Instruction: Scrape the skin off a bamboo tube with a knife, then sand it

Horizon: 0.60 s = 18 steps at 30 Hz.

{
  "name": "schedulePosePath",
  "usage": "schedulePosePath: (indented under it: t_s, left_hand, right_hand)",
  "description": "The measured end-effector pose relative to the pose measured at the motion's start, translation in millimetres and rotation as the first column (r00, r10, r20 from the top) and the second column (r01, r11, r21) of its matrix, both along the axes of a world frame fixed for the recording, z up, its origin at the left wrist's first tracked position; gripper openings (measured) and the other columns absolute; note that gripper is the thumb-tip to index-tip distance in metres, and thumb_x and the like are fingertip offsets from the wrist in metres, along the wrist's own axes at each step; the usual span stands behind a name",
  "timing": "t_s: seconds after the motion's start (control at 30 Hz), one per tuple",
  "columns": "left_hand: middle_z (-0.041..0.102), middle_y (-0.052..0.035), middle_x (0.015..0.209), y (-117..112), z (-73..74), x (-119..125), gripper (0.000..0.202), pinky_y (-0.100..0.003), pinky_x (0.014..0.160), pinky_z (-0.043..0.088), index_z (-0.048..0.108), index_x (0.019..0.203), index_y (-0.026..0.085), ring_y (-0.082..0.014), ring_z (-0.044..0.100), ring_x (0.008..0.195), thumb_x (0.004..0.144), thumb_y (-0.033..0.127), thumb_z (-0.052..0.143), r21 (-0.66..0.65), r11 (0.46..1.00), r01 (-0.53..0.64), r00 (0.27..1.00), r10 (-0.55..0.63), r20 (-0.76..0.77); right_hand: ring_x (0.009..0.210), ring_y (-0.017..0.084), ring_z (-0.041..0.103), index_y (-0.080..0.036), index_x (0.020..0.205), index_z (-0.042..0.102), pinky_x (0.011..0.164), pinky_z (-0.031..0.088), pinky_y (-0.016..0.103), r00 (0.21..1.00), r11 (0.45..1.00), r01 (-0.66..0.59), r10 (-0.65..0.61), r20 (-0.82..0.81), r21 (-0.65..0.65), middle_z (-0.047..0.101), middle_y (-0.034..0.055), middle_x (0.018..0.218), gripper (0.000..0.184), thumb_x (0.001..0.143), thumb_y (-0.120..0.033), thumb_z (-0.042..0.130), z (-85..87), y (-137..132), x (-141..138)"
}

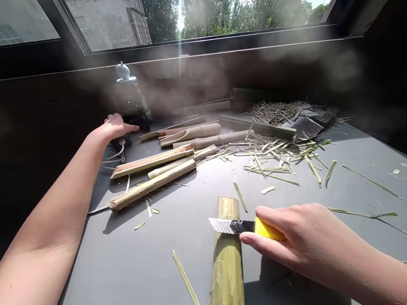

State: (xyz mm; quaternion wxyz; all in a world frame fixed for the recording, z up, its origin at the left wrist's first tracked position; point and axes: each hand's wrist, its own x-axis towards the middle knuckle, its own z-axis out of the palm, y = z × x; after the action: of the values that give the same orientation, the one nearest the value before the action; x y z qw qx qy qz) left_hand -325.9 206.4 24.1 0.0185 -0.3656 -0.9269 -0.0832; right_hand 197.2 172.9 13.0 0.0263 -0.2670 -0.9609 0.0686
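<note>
the right hand (311,240) is closed around a yellow cutter (268,229), its fingers wrapped over the handle. the cutter's blade (220,225) sits across the top end of a bamboo pole (229,264), just ahead of the fingers, so the pole lies directly under and to the left of that hand. the pole lies flat on a grey table (125,271), running from the blade toward the person.

the left hand (115,128) is open, with its fingers loosely extended, well to the left of the right hand. just past its fingertips stands a glass jar (130,99) with a white top; its dark contents are too shadowy to tell. a thin cable (98,210) runs along the table below that hand.

to the right of the left hand lie split bamboo lengths (152,176), some with curved hollow sides. further ahead of both hands is a heap of bamboo shavings (280,112) beside a dark slab (310,128). loose green strips (280,157) are scattered between the heap and the right hand, and none lies between the blade and the pole.
</note>
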Motion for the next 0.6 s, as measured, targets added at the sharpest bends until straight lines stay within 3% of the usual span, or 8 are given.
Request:
schedulePosePath:
  t_s: [0.13, 0.2, 0.3, 0.4, 0.47, 0.57, 0.6]
  left_hand:
    - [0.047, -0.0156, 0.137, -8, 2.3, -16, 0.054, -0.049, 0.098, 0.047, 0.052, 0.133, 0.014, -0.0306, 0.051, 0.121, 0.093, 0.047, 0.064, -0.018, 0.996, 0.090, 0.995, -0.089, 0.046]
    - [0.044, -0.0159, 0.141, -9, 1.0, -18, 0.054, -0.051, 0.101, 0.045, 0.052, 0.133, 0.014, -0.0322, 0.047, 0.126, 0.092, 0.047, 0.065, -0.036, 0.994, 0.099, 0.995, -0.098, 0.035]
    - [0.040, -0.0163, 0.144, -8, -0.6, -12, 0.055, -0.051, 0.101, 0.044, 0.054, 0.130, 0.013, -0.0336, 0.044, 0.128, 0.091, 0.049, 0.066, -0.063, 0.995, 0.079, 0.997, -0.079, 0.006]
    - [0.042, -0.0165, 0.141, -7, 0.6, -2, 0.054, -0.050, 0.099, 0.045, 0.056, 0.124, 0.012, -0.0332, 0.044, 0.127, 0.090, 0.054, 0.064, -0.084, 0.995, 0.056, 0.998, -0.058, -0.022]
    - [0.043, -0.0168, 0.139, -7, 2.1, 3, 0.055, -0.050, 0.098, 0.045, 0.057, 0.121, 0.011, -0.0331, 0.044, 0.126, 0.090, 0.056, 0.064, -0.095, 0.994, 0.045, 0.998, -0.049, -0.039]
    - [0.044, -0.0173, 0.138, -6, 2.5, 7, 0.055, -0.050, 0.097, 0.045, 0.058, 0.119, 0.011, -0.0330, 0.046, 0.124, 0.089, 0.056, 0.064, -0.100, 0.994, 0.043, 0.997, -0.049, -0.062]
    - [0.045, -0.0174, 0.137, -6, 1.7, 7, 0.054, -0.051, 0.097, 0.045, 0.058, 0.119, 0.011, -0.0331, 0.046, 0.123, 0.090, 0.056, 0.064, -0.092, 0.994, 0.061, 0.995, -0.068, -0.072]
  right_hand:
    - [0.045, 0.011, 0.027, -0.023, 0.064, 0.042, 0.046, 0.016, 0.027, 0.983, 0.960, -0.110, 0.144, 0.117, -0.257, 0.047, -0.0031, 0.052, 0.058, 0.092, -0.073, 0.031, 10.0, -15, -2]
    - [0.046, 0.011, 0.029, -0.023, 0.065, 0.043, 0.047, 0.017, 0.028, 0.978, 0.952, -0.107, 0.153, 0.142, -0.286, 0.048, -0.0026, 0.053, 0.058, 0.091, -0.073, 0.031, 8.8, -11, -2]
    - [0.048, 0.013, 0.032, -0.023, 0.063, 0.042, 0.049, 0.019, 0.028, 0.991, 0.989, 0.058, -0.041, 0.124, -0.135, 0.046, -0.0008, 0.051, 0.063, 0.089, -0.078, 0.027, 4.0, 11, 0]
    - [0.049, 0.013, 0.036, -0.022, 0.060, 0.040, 0.049, 0.021, 0.028, 0.973, 0.975, 0.213, -0.207, 0.098, -0.061, 0.046, 0.0004, 0.051, 0.067, 0.085, -0.083, 0.025, 7.4, 27, 2]
    - [0.049, 0.013, 0.036, -0.022, 0.061, 0.040, 0.049, 0.022, 0.028, 0.979, 0.971, 0.175, -0.155, 0.132, -0.164, 0.046, -0.0001, 0.051, 0.067, 0.085, -0.083, 0.025, 14.4, 20, 3]
    - [0.049, 0.013, 0.040, -0.023, 0.061, 0.044, 0.047, 0.022, 0.027, 0.977, 0.919, 0.039, 0.049, 0.210, -0.393, 0.047, -0.0005, 0.051, 0.065, 0.086, -0.082, 0.030, 20.7, 1, 2]
    - [0.049, 0.013, 0.040, -0.023, 0.061, 0.045, 0.046, 0.022, 0.027, 0.973, 0.917, 0.027, 0.067, 0.221, -0.397, 0.048, -0.0002, 0.051, 0.065, 0.086, -0.081, 0.030, 20.0, -1, 2]
